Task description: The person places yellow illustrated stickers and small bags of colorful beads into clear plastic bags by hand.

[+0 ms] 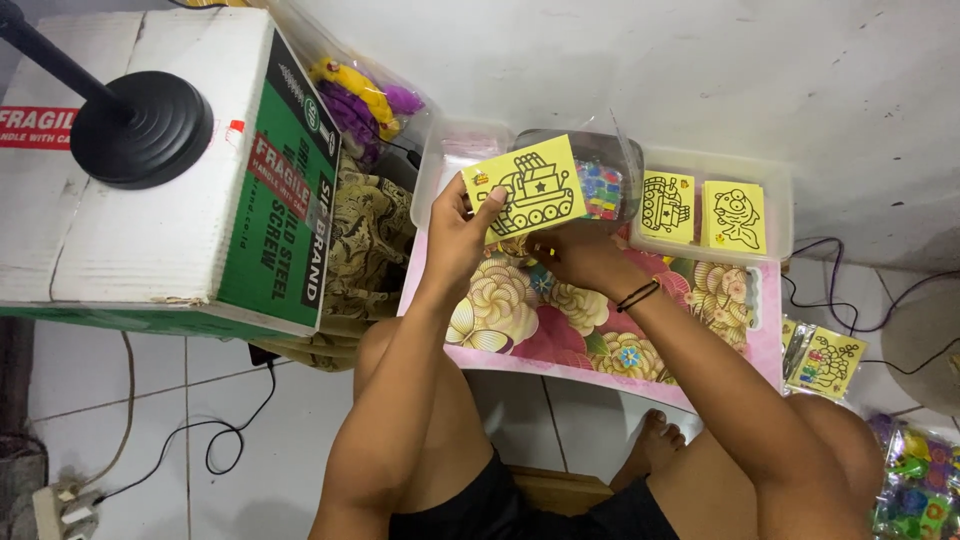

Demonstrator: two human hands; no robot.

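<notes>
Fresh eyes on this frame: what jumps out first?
The yellow card with a black line drawing of a tank, held up by the left hand at top centre, with the right hand just below it. Under both lies a small table with a bright floral top. At left, a large green-and-white cardboard box carries a black round stand base.

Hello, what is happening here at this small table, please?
A person sits at a low flowered table and holds up a yellow card with a black tank drawing. The left hand grips the card's left edge; the right hand is at its lower edge. Behind it is a clear bag of coloured packets. A white tray to the right holds more yellow cards. A cardboard box stands to the left.
</notes>
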